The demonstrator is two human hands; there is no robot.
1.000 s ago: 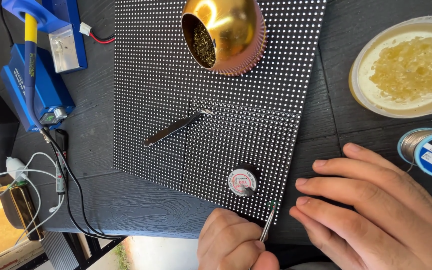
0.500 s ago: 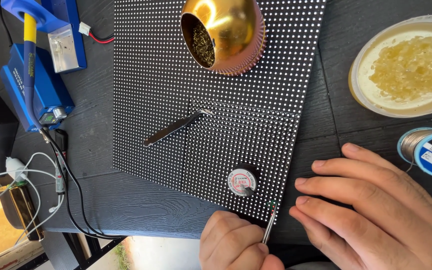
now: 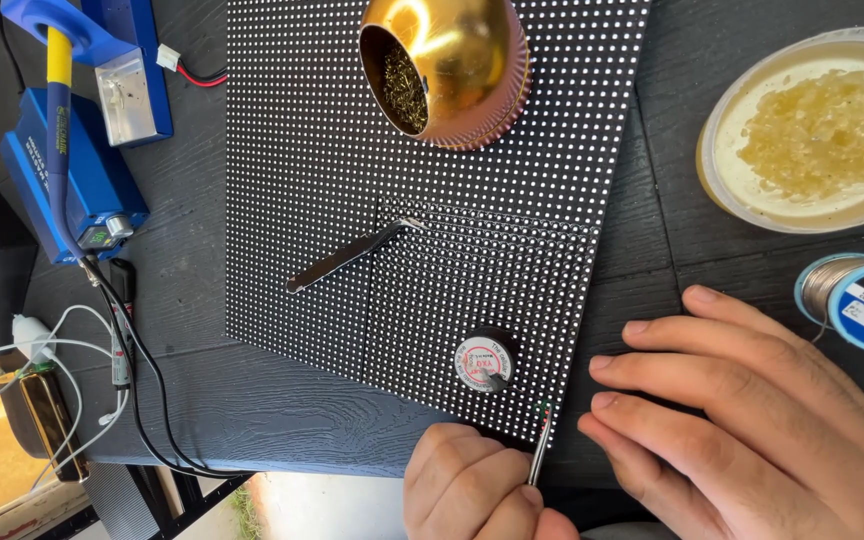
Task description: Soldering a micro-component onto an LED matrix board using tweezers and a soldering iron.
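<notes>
**Two hands at the corner of a dotted panel**

We see first the dark wood-grain table (image 3: 252,400), which fills nearly the whole frame. On it lies a large black panel (image 3: 352,150) studded with rows of small pale dots, running from the top edge down toward the lower middle; its lower right corner sits just above our hands.

Our right hand (image 3: 752,420) takes up the lower right of the frame. It lies flat on the table, palm down, fingers spread loosely and pointing left toward the panel's edge, holding nothing. Our left hand (image 3: 472,490) comes in from the bottom centre, curled into a loose fist. Its fingers pinch a thin metal tool (image 3: 540,450), which slants up and slightly right so that its tip meets the panel's lower right corner.

In the upper right sits a round tub (image 3: 722,190) of yellowish paste. At the top centre a golden bowl-shaped holder (image 3: 472,50) with brassy wire wool inside rests on the panel. In the upper left stands a blue soldering station (image 3: 82,190) with a blue and yellow iron (image 3: 57,150) across it, black and white cables trailing below.

A spool of solder wire (image 3: 857,300) lies at the right edge, just above our right hand. Metal tweezers (image 3: 342,258) rest mid-panel, and a small round reel (image 3: 484,362) sits near the panel's lower corner.
</notes>
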